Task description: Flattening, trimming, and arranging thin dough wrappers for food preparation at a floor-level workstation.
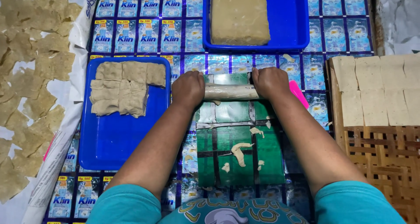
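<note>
While both fists clamp a smooth pale rolling pin (230, 91) — left hand (188, 89), right hand (270, 81) — torn dough scraps (239, 152) stick to the glossy green mat (271, 158). Soft beige sheets (124, 87) pile in a blue tray (113, 141).

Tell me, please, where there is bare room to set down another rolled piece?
The lower half of the left blue tray is bare, below the stacked dough pieces. The far tray's right side beside the dough block is free. The woven rack is open below its squares. Between both hands it is crowded.
</note>
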